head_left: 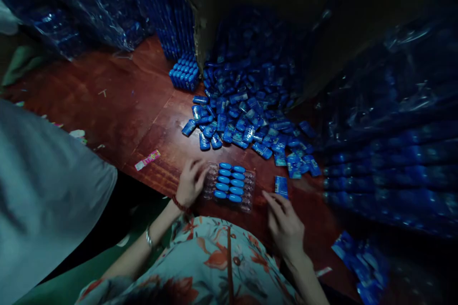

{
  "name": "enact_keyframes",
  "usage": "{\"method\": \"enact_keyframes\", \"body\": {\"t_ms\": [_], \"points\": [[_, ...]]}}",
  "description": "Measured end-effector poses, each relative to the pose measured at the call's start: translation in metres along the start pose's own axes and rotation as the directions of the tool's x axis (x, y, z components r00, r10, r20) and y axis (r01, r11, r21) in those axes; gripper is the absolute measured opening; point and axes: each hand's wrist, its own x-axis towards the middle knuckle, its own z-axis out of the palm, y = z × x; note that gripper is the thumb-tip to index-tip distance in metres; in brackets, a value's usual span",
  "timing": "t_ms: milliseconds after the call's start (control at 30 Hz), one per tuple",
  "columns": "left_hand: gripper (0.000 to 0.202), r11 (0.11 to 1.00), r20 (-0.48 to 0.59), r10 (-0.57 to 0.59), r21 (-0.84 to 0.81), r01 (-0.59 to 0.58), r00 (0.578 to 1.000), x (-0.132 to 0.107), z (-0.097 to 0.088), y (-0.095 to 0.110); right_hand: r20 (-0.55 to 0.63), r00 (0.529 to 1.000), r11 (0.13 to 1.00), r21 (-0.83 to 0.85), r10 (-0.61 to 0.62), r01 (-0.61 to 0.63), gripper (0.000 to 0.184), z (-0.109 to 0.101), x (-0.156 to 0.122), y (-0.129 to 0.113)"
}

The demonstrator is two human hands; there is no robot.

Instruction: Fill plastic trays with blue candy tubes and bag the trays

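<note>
Floral shirt (211, 257) loomed; near the table's (123, 100) front edge lay the clear blister tray (248, 188), left hand (189, 187) curled alongside, grip unclear, right hand (286, 228) half-open, seemingly empty, by a blue packet (281, 185). Arranging, apparently; next called for a pinch.

1. Dim, bluish light; the upper right falls nearly black.
2. Pale glare marks the glossy red-brown wooden surface (157, 105) beside the heap of small shiny blue packets (229, 121), whose far part sinks into shadow.
3. Streaky highlights on crinkled clear plastic wrapping (411, 38), right, look blurred.
4. The left hand (188, 185) smears slightly at the fingers; shapes stretch towards the edges.
</note>
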Motion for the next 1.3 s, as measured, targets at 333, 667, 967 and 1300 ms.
{"method": "enact_keyframes", "body": {"t_ms": [333,667,967,1300], "points": [[0.045,0.923,0.168,-0.204,0.36,0.133,0.964,0.065,0.038,-0.04,0.258,0.951,0.971,-0.205,0.172,-0.12,0.044,0.011,0.002,0.045],[0.034,0.906,0.089,-0.419,-0.019,0.422,0.904,-0.036,-0.05,-0.002,0.416,0.632,0.388,0.532,0.654,-0.752,0.043,-0.006,-0.037,0.006],[0.03,0.744,0.427,-0.479,-0.266,0.613,0.767,-0.072,-0.047,0.035,0.435,0.874,0.748,0.501,0.218,-0.436,0.025,-0.01,-0.024,-0.031],[0.033,0.984,0.434,-0.076,0.176,-0.002,0.898,-0.07,-0.037,0.027,0.23,0.928,0.931,0.29,-0.293,0.222,0.05,-0.003,0.004,-0.041]]}}
